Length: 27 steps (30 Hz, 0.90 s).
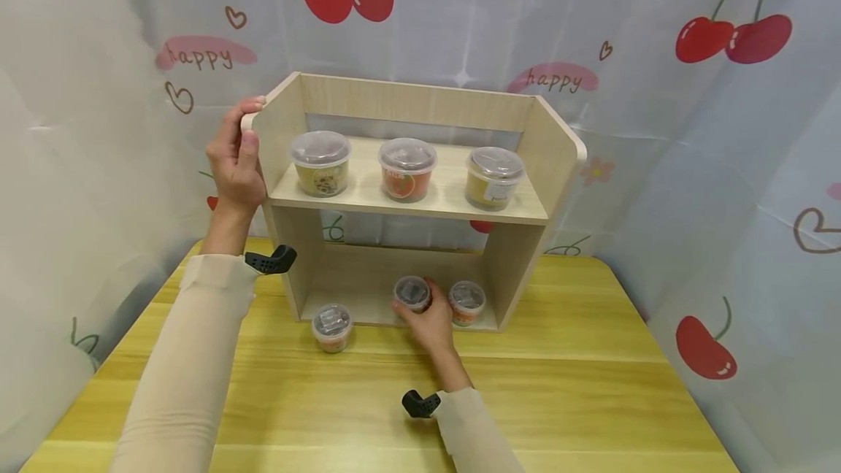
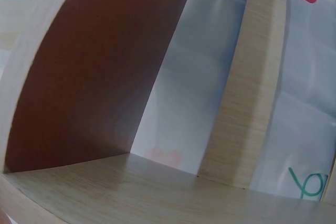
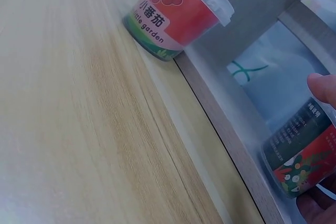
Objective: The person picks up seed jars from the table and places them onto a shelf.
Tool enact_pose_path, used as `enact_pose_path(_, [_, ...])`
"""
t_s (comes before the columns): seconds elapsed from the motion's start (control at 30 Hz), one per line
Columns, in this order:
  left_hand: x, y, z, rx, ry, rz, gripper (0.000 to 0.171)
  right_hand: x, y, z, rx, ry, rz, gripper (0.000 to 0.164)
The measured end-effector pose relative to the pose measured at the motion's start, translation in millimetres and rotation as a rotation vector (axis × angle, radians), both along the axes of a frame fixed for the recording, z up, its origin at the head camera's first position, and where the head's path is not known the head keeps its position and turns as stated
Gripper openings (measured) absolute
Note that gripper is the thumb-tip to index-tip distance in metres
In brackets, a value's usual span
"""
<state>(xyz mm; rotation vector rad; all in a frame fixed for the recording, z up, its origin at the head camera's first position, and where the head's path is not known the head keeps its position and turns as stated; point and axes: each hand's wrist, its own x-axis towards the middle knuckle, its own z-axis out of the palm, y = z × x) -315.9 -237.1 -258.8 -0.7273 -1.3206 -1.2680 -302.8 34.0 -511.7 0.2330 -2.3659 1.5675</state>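
Observation:
My left hand (image 1: 235, 159) grips the front edge of the left side panel (image 1: 282, 119) of a two-tier wooden shelf, near its top. In the lower tier, my right hand (image 1: 430, 320) holds a small lidded cup (image 1: 412, 293) between thumb and fingers. The right wrist view shows this cup's dark and red label (image 3: 299, 153) with vegetable pictures. Just right of the hand, another small cup (image 1: 467, 303) sits on the lower board. A third small cup (image 1: 331, 327), with a red tomato label (image 3: 173, 17), stands on the table before the shelf's front left edge.
Three larger lidded tubs stand on the upper tier: a yellow one (image 1: 321, 164) at left, a red one (image 1: 406, 171) in the middle, another yellow one (image 1: 493, 178) at right. The shelf stands on a wood-grain table (image 1: 578, 385), against a cherry-print curtain (image 1: 657, 130).

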Motion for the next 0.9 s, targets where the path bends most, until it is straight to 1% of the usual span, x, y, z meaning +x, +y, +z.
enact_pose_path(0.23, [1.3,1.6,-0.9,-0.015,-0.008,0.017,0.041,-0.8,0.3,-5.5,0.01,0.001,-0.008,0.074])
enact_pose_path(0.4, [1.6,1.5,-1.3,-0.022,-0.018,0.024,0.042,-1.4,-0.6,-6.3,0.007,0.008,-0.004,0.073])
enact_pose_path(0.67, [2.7,1.4,-0.2,-0.018,-0.02,0.02,0.042,-4.4,0.0,-7.5,-0.01,0.014,0.003,0.075])
enact_pose_path(0.9, [2.4,0.7,0.5,-0.017,-0.018,0.018,0.041,-5.4,-0.6,-7.6,0.0,0.014,0.01,0.076])
